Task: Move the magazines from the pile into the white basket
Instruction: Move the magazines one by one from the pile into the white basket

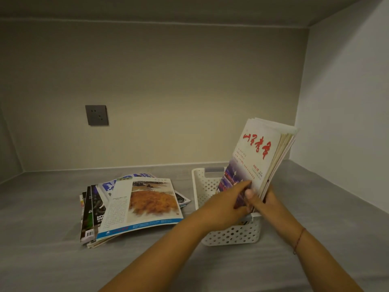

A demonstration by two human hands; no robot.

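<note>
Both hands [250,199] clamp upright magazines [259,157] inside white basket [231,234]; pile [134,205] beside; socket [96,115] behind.

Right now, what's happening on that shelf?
A person is moving magazines into the white basket. Both hands hold a bundle of magazines standing on end in the basket, leaning to the right: the left hand presses on the front cover, and the right hand grips the bundle from the right side. The pile left of the basket still has several magazines lying flat, so the job isn't finished.
</note>
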